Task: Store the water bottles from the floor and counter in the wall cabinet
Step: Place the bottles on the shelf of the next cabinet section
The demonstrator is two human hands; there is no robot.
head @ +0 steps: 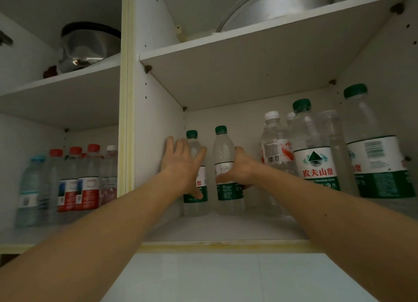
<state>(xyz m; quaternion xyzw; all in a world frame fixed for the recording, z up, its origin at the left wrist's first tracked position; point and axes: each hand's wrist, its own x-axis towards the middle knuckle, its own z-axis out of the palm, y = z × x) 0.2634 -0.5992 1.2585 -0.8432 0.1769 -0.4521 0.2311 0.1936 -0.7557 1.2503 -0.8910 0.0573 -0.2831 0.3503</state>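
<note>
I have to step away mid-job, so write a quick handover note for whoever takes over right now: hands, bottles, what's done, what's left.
Left hand: open, fingers spread against the left small green-capped bottle.
Right hand: grips the second small green-capped bottle, upright on the right compartment's lower shelf.
Done: larger bottles already stand to the right; red-capped bottles fill the left compartment.
Left: release both, then check floor and counter, which are out of view.

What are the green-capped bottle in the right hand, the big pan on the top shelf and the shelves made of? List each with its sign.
Green-capped bottle: clear plastic, see-through, printed label.
Pan: dull grey metal, probably aluminium.
Shelf: matte white board, likely laminate.
</note>
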